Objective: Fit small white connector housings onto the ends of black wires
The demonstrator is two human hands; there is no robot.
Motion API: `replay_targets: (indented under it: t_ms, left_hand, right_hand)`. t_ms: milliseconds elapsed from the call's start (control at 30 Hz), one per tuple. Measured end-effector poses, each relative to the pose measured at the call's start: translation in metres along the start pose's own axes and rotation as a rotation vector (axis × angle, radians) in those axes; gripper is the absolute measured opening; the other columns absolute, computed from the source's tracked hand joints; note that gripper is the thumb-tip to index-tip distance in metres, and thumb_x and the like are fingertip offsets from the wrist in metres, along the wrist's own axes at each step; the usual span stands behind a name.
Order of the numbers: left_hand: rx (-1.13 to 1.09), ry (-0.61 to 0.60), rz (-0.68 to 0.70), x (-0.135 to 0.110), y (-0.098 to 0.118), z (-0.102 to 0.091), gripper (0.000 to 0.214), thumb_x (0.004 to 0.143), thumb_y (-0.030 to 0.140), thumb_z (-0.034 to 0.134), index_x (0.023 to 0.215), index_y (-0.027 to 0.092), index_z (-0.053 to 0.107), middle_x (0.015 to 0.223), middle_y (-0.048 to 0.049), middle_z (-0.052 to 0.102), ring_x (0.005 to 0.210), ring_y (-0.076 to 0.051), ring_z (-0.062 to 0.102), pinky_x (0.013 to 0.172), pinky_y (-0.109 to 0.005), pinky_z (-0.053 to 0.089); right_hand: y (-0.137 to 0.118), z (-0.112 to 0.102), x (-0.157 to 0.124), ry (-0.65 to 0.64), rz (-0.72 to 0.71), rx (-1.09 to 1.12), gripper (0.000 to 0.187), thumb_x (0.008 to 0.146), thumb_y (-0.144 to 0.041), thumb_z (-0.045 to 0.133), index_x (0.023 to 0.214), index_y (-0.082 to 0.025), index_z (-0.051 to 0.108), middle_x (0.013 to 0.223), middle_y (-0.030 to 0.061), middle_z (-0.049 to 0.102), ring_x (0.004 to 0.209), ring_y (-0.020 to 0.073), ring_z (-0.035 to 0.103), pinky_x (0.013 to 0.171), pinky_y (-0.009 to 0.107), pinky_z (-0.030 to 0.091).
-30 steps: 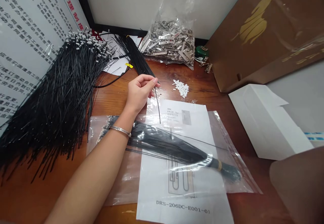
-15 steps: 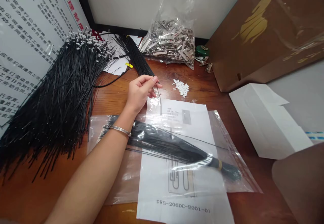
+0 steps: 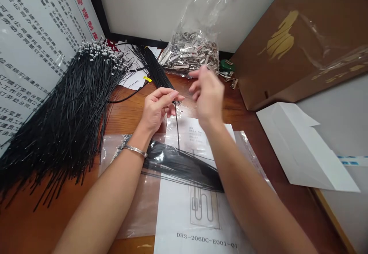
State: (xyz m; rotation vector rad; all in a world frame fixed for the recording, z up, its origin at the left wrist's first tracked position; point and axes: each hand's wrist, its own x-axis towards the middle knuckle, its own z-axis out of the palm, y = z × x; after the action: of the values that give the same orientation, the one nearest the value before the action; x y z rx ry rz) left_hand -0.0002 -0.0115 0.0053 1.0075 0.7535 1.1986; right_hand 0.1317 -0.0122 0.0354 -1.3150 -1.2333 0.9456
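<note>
My left hand (image 3: 157, 108) pinches the top end of a single thin black wire (image 3: 177, 131), which hangs down toward a printed sheet (image 3: 198, 215). My right hand (image 3: 207, 93) hovers just right of it, blurred by motion, fingers loosely curled above the spot where small white pieces lay. I cannot make out whether it holds anything. A bundle of black wires (image 3: 184, 166) lies in a clear plastic bag (image 3: 129, 208) under both forearms.
A large fan of black wires with white tips (image 3: 71, 108) covers the left of the wooden table (image 3: 126, 114). A clear bag of metal clips (image 3: 191, 53) stands at the back. A brown cardboard box (image 3: 301, 43) and a white box (image 3: 301, 146) sit at right.
My right arm has come into view from the lower right and reached up beside the left hand. The left hand still pinches the wire. The camera shifted slightly.
</note>
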Motion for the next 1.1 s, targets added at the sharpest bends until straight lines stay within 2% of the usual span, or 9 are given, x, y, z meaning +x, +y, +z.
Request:
replay_targets:
  t_ms: [200, 267, 400, 467, 633, 733, 833, 1000, 1100]
  left_hand:
    - [-0.048, -0.34, -0.104, -0.004, 0.003, -0.002, 0.026, 0.065, 0.039, 0.077, 0.074, 0.017, 0.066, 0.072, -0.0038, 0.072, 0.041, -0.008, 0.052, 0.036, -0.022, 0.034]
    - [-0.078, -0.263, -0.102, -0.003, 0.004, -0.001, 0.029, 0.067, 0.043, 0.075, 0.075, 0.017, 0.065, 0.058, -0.0008, 0.066, 0.035, -0.007, 0.045, 0.034, -0.022, 0.029]
    - [-0.086, 0.116, -0.109, 0.004, 0.003, 0.001, 0.043, 0.078, 0.05, 0.065, 0.055, 0.019, 0.045, 0.034, 0.0068, 0.038, 0.028, -0.004, 0.028, 0.033, -0.02, 0.017]
    - [0.002, 0.203, -0.115, 0.006, 0.0, 0.002, 0.047, 0.079, 0.049, 0.065, 0.052, 0.019, 0.041, 0.034, 0.0063, 0.038, 0.029, -0.004, 0.03, 0.033, -0.019, 0.019]
    - [0.095, 0.202, -0.103, 0.006, -0.006, 0.002, 0.042, 0.078, 0.047, 0.067, 0.053, 0.018, 0.048, 0.037, 0.0064, 0.04, 0.03, -0.007, 0.037, 0.035, -0.021, 0.025]
    - [0.056, 0.252, -0.015, 0.005, -0.004, 0.001, 0.041, 0.078, 0.035, 0.066, 0.048, 0.018, 0.044, 0.04, 0.0065, 0.038, 0.034, -0.003, 0.031, 0.038, -0.019, 0.023]
    - [0.092, 0.14, 0.013, 0.003, 0.0, 0.002, 0.038, 0.077, 0.033, 0.063, 0.047, 0.018, 0.045, 0.04, 0.0056, 0.036, 0.036, -0.004, 0.03, 0.04, -0.021, 0.022]
    - [0.273, -0.148, -0.011, -0.004, 0.0, 0.004, 0.043, 0.075, 0.041, 0.064, 0.043, 0.017, 0.049, 0.039, 0.0027, 0.04, 0.039, -0.006, 0.033, 0.043, -0.024, 0.024]
    - [0.32, -0.097, 0.02, -0.002, -0.004, 0.004, 0.046, 0.078, 0.049, 0.064, 0.047, 0.017, 0.052, 0.041, 0.0032, 0.042, 0.042, -0.006, 0.034, 0.044, -0.023, 0.026]
  right_hand:
    - [0.023, 0.023, -0.02, -0.092, 0.141, 0.256, 0.06, 0.076, -0.077, 0.051, 0.08, -0.019, 0.068, 0.042, -0.0037, 0.043, 0.038, 0.0117, 0.046, 0.037, 0.025, 0.033]
    - [0.027, 0.025, -0.019, 0.009, 0.093, 0.307, 0.055, 0.074, -0.073, 0.058, 0.064, -0.019, 0.063, 0.04, -0.0042, 0.042, 0.036, 0.0086, 0.04, 0.037, 0.024, 0.03]
    - [0.026, 0.025, -0.02, 0.083, -0.044, 0.41, 0.044, 0.075, -0.058, 0.066, 0.058, -0.018, 0.064, 0.048, -0.0013, 0.055, 0.037, 0.0053, 0.039, 0.038, 0.022, 0.027]
    - [0.025, 0.024, -0.024, -0.044, -0.085, 0.464, 0.04, 0.077, -0.053, 0.065, 0.058, -0.018, 0.066, 0.049, -0.0003, 0.058, 0.038, 0.0056, 0.042, 0.039, 0.022, 0.027]
    - [0.024, 0.025, -0.032, -0.43, -0.067, 0.466, 0.04, 0.081, -0.052, 0.061, 0.062, -0.017, 0.067, 0.048, 0.0003, 0.06, 0.035, 0.0074, 0.044, 0.037, 0.023, 0.028]
    - [0.025, 0.026, -0.029, -0.214, -0.029, 0.492, 0.033, 0.077, -0.051, 0.065, 0.072, -0.019, 0.064, 0.039, -0.0063, 0.05, 0.032, 0.0055, 0.033, 0.036, 0.022, 0.024]
    - [0.025, 0.027, -0.023, 0.049, 0.065, 0.461, 0.035, 0.072, -0.052, 0.071, 0.069, -0.02, 0.057, 0.038, -0.0095, 0.041, 0.035, 0.0047, 0.031, 0.038, 0.021, 0.023]
    - [0.025, 0.023, -0.016, 0.06, 0.214, 0.455, 0.034, 0.066, -0.048, 0.075, 0.066, -0.017, 0.061, 0.043, -0.0079, 0.041, 0.038, 0.0048, 0.033, 0.038, 0.022, 0.021]
    - [0.026, 0.019, -0.014, 0.117, 0.227, 0.435, 0.029, 0.066, -0.043, 0.072, 0.058, -0.018, 0.06, 0.042, -0.0058, 0.044, 0.037, 0.005, 0.031, 0.038, 0.022, 0.018]
